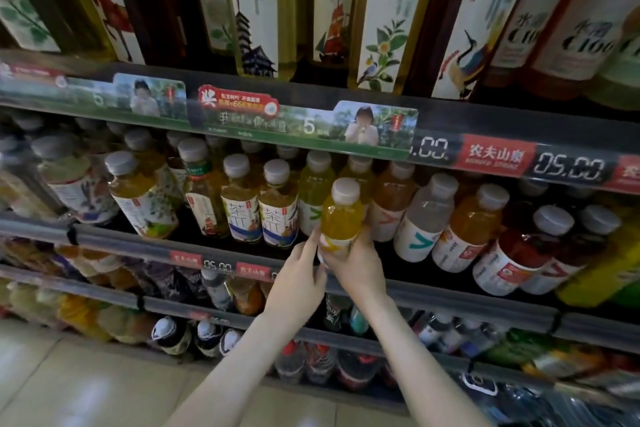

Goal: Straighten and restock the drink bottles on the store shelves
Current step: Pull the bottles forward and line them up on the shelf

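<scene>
While both hands work the middle shelf (194, 246), my right hand (353, 263) has its grip closed around the lower body of the yellow drink bottle (341, 215), holding it upright just in front of the front row — low down, I judge, so the cap and shoulder stay clear of the price rail (485, 156) above. My left hand (298, 284) steadies it from the side, its fingertips (313, 241) touching the bottle's label rather than wrapping it. I read this as guiding the bottle into the gap between the pale green bottle (313, 194) and the orange one (389, 204) — not yet set down.
</scene>
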Motion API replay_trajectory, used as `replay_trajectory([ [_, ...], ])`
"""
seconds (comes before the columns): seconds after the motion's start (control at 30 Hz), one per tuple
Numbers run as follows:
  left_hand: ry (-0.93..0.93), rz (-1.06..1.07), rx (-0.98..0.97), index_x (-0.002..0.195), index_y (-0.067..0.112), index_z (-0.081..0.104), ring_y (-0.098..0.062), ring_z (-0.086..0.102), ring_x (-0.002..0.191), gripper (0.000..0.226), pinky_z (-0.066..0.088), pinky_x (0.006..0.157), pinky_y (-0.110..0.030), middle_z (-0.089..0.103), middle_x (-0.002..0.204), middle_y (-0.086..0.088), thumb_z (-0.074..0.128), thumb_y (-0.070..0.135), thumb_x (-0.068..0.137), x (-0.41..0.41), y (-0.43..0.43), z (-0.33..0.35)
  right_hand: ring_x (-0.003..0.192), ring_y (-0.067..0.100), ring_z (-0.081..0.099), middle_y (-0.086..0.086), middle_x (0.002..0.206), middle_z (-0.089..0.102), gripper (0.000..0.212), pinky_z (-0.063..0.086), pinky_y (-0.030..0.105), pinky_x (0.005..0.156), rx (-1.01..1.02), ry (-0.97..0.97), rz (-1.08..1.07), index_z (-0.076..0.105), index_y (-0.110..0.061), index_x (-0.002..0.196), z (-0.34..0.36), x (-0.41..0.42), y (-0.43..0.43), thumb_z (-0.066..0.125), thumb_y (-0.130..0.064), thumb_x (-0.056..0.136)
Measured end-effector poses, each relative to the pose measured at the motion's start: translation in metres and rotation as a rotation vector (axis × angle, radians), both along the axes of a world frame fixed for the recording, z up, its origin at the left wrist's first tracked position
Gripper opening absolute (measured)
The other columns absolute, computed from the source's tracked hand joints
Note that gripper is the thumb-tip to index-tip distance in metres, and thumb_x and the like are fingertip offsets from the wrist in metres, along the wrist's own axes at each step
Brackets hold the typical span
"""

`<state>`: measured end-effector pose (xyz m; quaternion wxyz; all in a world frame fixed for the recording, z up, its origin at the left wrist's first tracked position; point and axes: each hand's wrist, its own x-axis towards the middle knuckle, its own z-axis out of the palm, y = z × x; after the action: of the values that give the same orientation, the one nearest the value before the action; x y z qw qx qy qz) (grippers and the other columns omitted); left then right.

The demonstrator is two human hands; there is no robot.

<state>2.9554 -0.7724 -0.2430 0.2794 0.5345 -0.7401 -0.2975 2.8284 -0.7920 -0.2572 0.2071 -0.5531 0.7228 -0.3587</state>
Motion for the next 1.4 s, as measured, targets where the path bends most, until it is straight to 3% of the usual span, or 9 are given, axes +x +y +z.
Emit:
replay_trajectory([
  [0.13,0.068,-0.04,0.006,0.151,0.033,0.016,-0.013,0.055,0.104,0.067,0.038,0.077,-0.011,0.046,0.138,-0.001,0.046,0.009,0.096,-0.004,0.0,0.001,0.095,0.026,0.065,0.006,0.107,0.064,0.061,0.051,0.032,0.067,0.033,-0.064,-0.025,0.04,-0.015,0.117,-0.001,-0.004,0.001,0.073,-0.046,0.076],
  [0.27,0.083,-0.148,0.059,0.15,0.04,0.008,-0.006,0.058,0.09,0.071,0.047,0.08,-0.019,0.051,0.132,0.001,0.045,0.011,0.096,-0.008,-0.004,-0.002,0.093,0.031,0.064,0.011,0.104,0.063,0.059,0.046,0.03,0.063,0.016,-0.048,-0.093,0.041,-0.01,0.116,-0.002,-0.011,0.003,0.075,-0.036,0.076],
  [0.53,0.101,-0.028,-0.032,0.152,0.03,0.009,-0.016,0.049,0.12,0.066,0.038,0.086,-0.013,0.037,0.146,-0.003,0.042,0.012,0.098,-0.018,-0.014,-0.012,0.099,0.029,0.063,0.011,0.113,0.063,0.055,0.046,0.03,0.068,0.051,-0.04,-0.086,0.036,-0.012,0.12,-0.003,0.003,-0.001,0.067,-0.04,0.085],
  [0.67,0.098,0.007,-0.303,0.149,0.039,-0.001,-0.027,0.035,0.134,0.083,0.037,0.097,-0.024,0.024,0.152,-0.011,0.056,0.016,0.093,-0.028,-0.013,0.001,0.128,0.023,0.045,0.008,0.14,0.044,0.07,0.043,0.03,0.097,-0.033,-0.037,-0.055,0.03,-0.014,0.141,0.002,-0.018,0.015,0.07,-0.026,0.085],
  [0.8,-0.096,0.018,-0.553,0.151,0.032,0.0,-0.045,0.035,0.13,0.102,0.039,0.102,-0.049,0.022,0.151,-0.027,0.072,0.016,0.081,-0.05,-0.021,0.004,0.126,0.038,0.032,0.027,0.14,0.037,0.09,0.041,0.056,0.1,-0.406,0.494,-0.325,0.027,-0.012,0.144,0.011,-0.054,0.034,0.079,-0.008,0.07],
  [0.9,-0.219,0.059,-0.567,0.151,0.025,0.011,-0.052,0.039,0.124,0.104,0.042,0.098,-0.054,0.023,0.146,-0.035,0.078,0.013,0.073,-0.062,-0.026,-0.001,0.127,0.04,0.03,0.029,0.145,0.029,0.109,0.037,0.06,0.097,-0.325,0.703,-0.372,0.027,-0.018,0.147,0.007,-0.078,0.026,0.087,-0.009,0.057],
  [1.1,-0.339,0.094,-0.604,0.15,0.022,0.017,-0.053,0.042,0.12,0.102,0.045,0.095,-0.052,0.026,0.141,-0.041,0.081,0.013,0.071,-0.062,-0.033,-0.013,0.133,0.033,0.021,0.021,0.15,0.014,0.122,0.004,0.05,0.11,-0.197,0.882,-0.321,0.02,-0.028,0.147,-0.003,-0.105,0.007,0.091,-0.013,0.049],
  [1.23,-0.299,0.095,-0.596,0.15,0.02,0.019,-0.055,0.04,0.122,0.097,0.048,0.091,-0.05,0.023,0.143,-0.04,0.077,0.007,0.074,-0.063,-0.029,-0.015,0.135,0.029,0.008,0.017,0.152,0.0,0.115,-0.009,0.046,0.11,-0.088,0.954,-0.337,-0.003,-0.031,0.147,0.003,-0.11,0.002,0.08,-0.021,0.069],
  [1.4,-0.201,0.059,-0.603,0.15,0.013,0.018,-0.051,0.025,0.132,0.075,0.031,0.107,-0.053,0.015,0.148,-0.037,0.058,0.007,0.087,-0.058,0.003,-0.039,0.138,0.032,0.016,0.017,0.152,0.019,0.105,0.014,0.055,0.111,-0.276,0.919,-0.328,0.018,-0.024,0.15,-0.009,-0.088,0.03,0.08,-0.011,0.065],
])
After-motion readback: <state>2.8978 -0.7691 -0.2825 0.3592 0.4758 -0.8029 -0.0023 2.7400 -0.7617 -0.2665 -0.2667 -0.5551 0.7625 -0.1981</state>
